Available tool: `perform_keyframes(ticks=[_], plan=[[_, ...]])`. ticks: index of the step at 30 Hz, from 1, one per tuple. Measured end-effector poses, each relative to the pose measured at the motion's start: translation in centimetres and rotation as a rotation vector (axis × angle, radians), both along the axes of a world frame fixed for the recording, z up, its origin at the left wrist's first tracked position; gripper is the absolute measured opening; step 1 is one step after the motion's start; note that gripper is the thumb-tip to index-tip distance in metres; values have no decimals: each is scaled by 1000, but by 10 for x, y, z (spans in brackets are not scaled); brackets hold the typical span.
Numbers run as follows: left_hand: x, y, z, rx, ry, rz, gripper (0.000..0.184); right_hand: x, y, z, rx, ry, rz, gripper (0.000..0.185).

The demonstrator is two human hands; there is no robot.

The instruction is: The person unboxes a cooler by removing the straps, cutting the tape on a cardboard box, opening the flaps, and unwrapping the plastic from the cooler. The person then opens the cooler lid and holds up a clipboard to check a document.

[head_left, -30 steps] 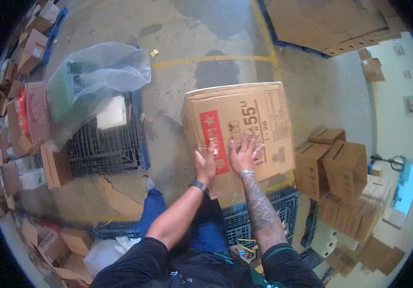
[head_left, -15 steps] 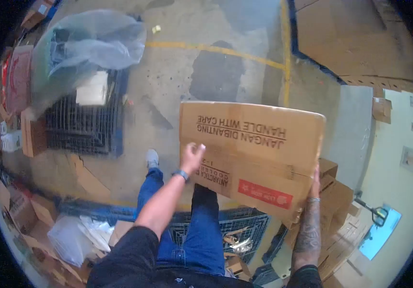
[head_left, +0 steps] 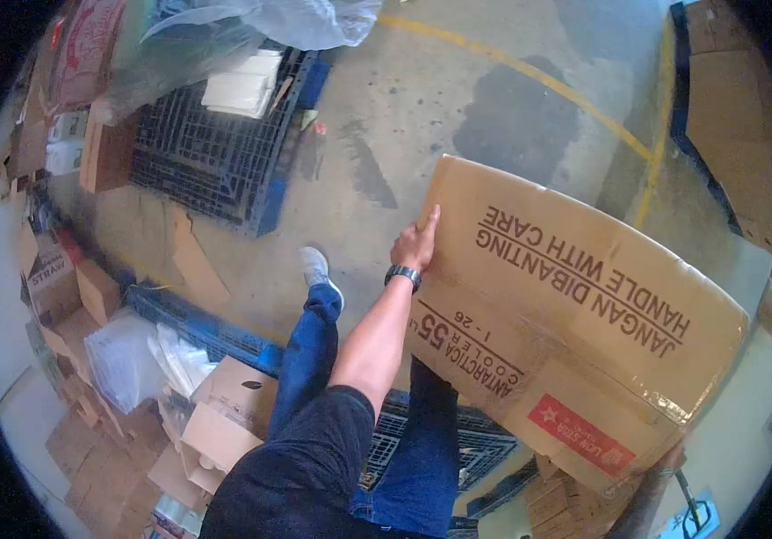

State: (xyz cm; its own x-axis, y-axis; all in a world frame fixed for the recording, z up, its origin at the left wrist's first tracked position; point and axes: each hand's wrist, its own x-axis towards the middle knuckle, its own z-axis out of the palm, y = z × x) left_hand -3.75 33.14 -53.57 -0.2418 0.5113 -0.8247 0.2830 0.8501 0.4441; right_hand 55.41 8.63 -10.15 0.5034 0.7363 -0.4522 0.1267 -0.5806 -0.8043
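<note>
A large brown cardboard box (head_left: 574, 278), printed "HANDLE WITH CARE" and bearing a red label, is held tilted in front of my legs; its print faces up at me, upside down. My left hand (head_left: 414, 241), with a dark watch at the wrist, is closed round the box's left edge, thumb on the near face. At the lower right corner, my right hand (head_left: 670, 456) supports the other end; its fingers are mostly hidden by the box.
A dark plastic pallet (head_left: 202, 153) carries white sheets (head_left: 244, 83) and plastic wrap (head_left: 314, 20). Open cartons (head_left: 220, 440) and clear plastic bags (head_left: 125, 359) lie at lower left. Another pallet (head_left: 485, 440) is beneath my legs. Stacked cardboard (head_left: 741, 117) stands far right.
The box has moved right and down in view and turned clockwise. My left hand has gone from above its face to its left edge. The view has shifted.
</note>
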Motion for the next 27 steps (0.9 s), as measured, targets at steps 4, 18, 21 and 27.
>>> perform_keyframes(ticks=[4, 18, 21, 27], plan=[[-45, -4, 56, 17, 166, -75, 98, -46, 39, -18, 22, 452, 289, 64], [-199, 32, 375, 421, 899, 97, 89, -174, 87, -112, -281, 824, -249, 63], [-224, 46, 360, 417, 981, 32, 95, -181, 63, -154, -256, 932, -234, 79], [-182, 61, 409, 279, 853, -40, 95, -196, 41, -68, -270, 1038, -264, 85]])
